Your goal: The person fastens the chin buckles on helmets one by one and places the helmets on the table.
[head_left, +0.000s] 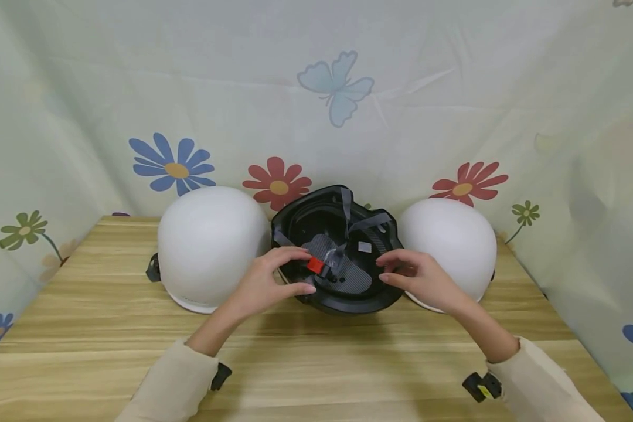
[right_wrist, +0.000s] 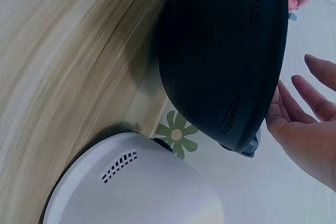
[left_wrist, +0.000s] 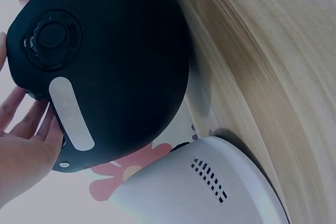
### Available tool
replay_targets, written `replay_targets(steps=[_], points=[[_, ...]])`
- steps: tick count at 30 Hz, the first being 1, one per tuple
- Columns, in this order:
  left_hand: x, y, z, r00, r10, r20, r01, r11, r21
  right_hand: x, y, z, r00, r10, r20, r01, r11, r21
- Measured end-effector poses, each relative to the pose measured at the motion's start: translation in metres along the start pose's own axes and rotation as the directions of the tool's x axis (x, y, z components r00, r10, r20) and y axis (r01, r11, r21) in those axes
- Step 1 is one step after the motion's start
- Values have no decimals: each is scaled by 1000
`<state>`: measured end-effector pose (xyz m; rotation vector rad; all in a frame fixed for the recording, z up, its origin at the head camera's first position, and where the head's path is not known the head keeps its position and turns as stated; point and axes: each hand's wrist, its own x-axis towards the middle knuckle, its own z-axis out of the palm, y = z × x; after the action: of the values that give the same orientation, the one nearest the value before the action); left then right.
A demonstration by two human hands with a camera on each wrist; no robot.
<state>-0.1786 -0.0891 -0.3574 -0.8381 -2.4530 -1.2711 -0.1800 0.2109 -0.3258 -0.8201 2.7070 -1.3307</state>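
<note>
A black helmet [head_left: 295,214] lies upside down mid-table, its hollow inside facing me. Grey straps [head_left: 346,205] cross the opening, with a red buckle [head_left: 315,265] at its front left. My left hand [head_left: 266,278] is at the helmet's left edge, index fingertip beside the buckle and thumb apart below. Fairly straight fingers [left_wrist: 23,121] reach the rim in the left wrist view. My right hand [head_left: 422,275] is at the right edge, thumb and fingers spread apart with nothing held between them. Whether its fingertips touch the rim is hard to tell.
One white helmet [head_left: 211,246] stands dome-up to the left of the black one, another white helmet [head_left: 453,246] to the right. All rest on a wood-grain table [head_left: 316,375]. Behind hangs a pale cloth [head_left: 411,135] printed with flowers and a butterfly.
</note>
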Motion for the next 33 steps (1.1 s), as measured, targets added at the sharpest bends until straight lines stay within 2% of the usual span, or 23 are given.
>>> replay_targets(steps=[9, 17, 24, 33], points=[[-2, -4, -3, 1000, 7, 22, -7, 1000, -14, -1, 0, -5, 1000, 4, 20, -4, 1000, -20], [-6, -5, -11, 998, -51, -27, 51, 999, 5, -3, 6, -11, 999, 27, 19, -26, 1000, -15], [-7, -11, -15, 992, -60, -112, 60, 998, 0, -5, 9, -18, 999, 21, -45, -23, 998, -52], [-5, -18, -19, 987, -72, -144, 73, 997, 3, -5, 11, -27, 990, 7, -143, -21, 996, -91]])
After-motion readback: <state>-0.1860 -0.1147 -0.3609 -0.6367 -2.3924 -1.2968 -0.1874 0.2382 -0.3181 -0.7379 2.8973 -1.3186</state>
